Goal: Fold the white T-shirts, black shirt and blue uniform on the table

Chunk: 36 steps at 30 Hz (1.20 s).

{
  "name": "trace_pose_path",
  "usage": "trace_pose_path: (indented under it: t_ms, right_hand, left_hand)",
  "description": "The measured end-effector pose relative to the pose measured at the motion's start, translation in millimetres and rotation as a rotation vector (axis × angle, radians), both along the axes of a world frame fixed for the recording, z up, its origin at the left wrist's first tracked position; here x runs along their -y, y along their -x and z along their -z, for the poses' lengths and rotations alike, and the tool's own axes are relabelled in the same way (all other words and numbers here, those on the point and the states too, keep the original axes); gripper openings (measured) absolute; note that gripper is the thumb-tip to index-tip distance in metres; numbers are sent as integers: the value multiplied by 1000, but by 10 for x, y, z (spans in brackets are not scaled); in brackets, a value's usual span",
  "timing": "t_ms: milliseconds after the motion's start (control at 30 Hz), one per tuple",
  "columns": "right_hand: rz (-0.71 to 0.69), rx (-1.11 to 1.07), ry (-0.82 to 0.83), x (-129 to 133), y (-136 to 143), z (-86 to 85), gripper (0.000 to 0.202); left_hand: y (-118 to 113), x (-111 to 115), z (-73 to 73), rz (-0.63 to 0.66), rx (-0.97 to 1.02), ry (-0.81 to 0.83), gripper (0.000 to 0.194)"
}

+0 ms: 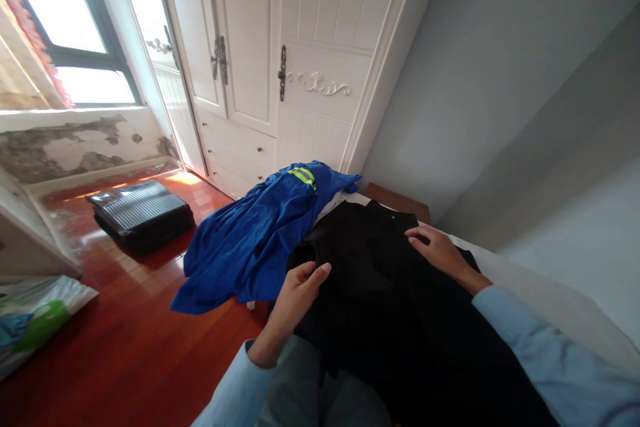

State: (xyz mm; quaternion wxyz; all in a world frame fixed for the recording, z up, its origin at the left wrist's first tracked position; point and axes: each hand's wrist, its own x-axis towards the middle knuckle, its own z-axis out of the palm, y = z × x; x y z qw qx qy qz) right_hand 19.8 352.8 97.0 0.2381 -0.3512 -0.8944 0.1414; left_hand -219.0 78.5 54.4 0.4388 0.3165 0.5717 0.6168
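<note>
A black garment (380, 280) lies spread over a white-covered surface in front of me and hangs down its near side. At its left edge my left hand (299, 293) is closed, pinching the black cloth between thumb and fingers. My right hand (435, 248) rests near the garment's upper right part, fingers bent and pressed together on the cloth; whether they grip a fold is hard to make out. Beside the black garment, to the left, a blue garment (250, 233) with a yellow-green and grey reflective strip (304, 177) lies rumpled and droops over the edge.
A white wardrobe (320, 27) stands behind the clothes. On the red wooden floor (150, 333) are a black suitcase (143, 213) and, at the far left, a plastic bag (45, 320). A grey wall (475, 80) borders the white cover (555, 287) on the right.
</note>
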Motion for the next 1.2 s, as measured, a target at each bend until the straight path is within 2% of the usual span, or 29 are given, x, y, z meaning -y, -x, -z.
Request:
trace_pose_path:
  t_ms: [100, 133, 200, 300, 367, 467, 667, 767, 867, 1033, 1133, 1200]
  right_hand:
    - [-170, -9, 97, 199, 624, -79, 33]
    - [-182, -5, 138, 223, 838, -90, 34]
    - [-127, -6, 219, 195, 1238, -89, 41]
    - [45, -45, 374, 25, 1700, -40, 45]
    - [103, -76, 442, -111, 1903, 13, 40]
    - [108, -132, 546, -272, 2096, 86, 29]
    - [40, -388, 701, -436, 2372, 108, 20]
    - [52, -449, 755, -442, 2421, 115, 19]
    - [62, -414, 833, -396, 2316, 102, 20]
    - [45, -225, 924, -307, 1851, -66, 22]
    - [51, -81, 888, -248, 1542, -177, 25]
    - [62, 9, 858, -178, 1377, -216, 29]
  left_hand:
    - [18, -18, -84, -52, -118, -40, 63]
    - [36, -17, -106, -77, -153, -37, 61]
    - [98, -7, -131, -129, -186, -10, 56]
    - [248, 10, -109, -155, -161, 60, 59]
    - [346, 12, -78, -126, -119, 97, 62]
    - [422, -16, -66, -61, -45, 102, 63]
    - [366, -158, -94, -41, 16, 8, 58]
    - [327, -164, -51, -83, 21, -19, 53]
    - [301, -101, -31, -90, -19, 4, 48]
    - [259, 8, -76, -8, -142, 85, 47]
    - [191, 32, -67, 31, -161, 111, 50]
    - [107, 36, -43, 54, -102, 122, 54]
